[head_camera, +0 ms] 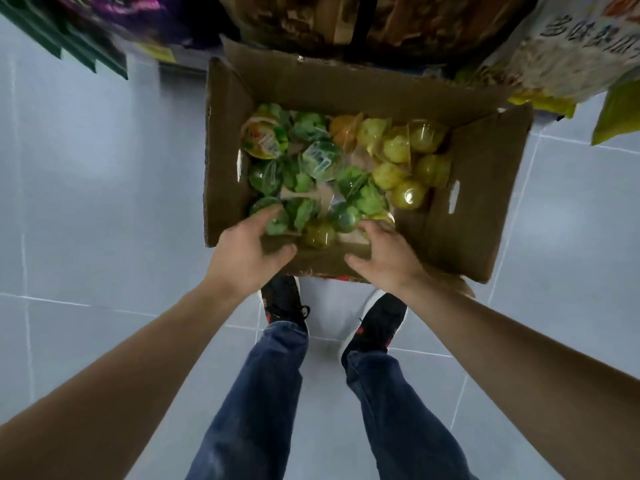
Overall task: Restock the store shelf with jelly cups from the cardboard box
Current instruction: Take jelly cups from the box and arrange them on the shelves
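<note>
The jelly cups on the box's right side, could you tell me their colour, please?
Yellow jelly cups, seen in the head view.

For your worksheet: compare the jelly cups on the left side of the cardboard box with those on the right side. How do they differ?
The left-side cups are green; the right-side cups are yellow. The green group reaches the box's near wall, under both hands; the yellow group sits nearer the far right corner. Both are clear domed cups piled loosely in the cardboard box.

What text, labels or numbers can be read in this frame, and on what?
Snack bag, top right: large Chinese characters, roughly "多味葵瓜子", blurred and cut off.
Jelly cup lids in the cardboard box: print too blurred to read.
Purple packaging, top left: unreadable.
</note>
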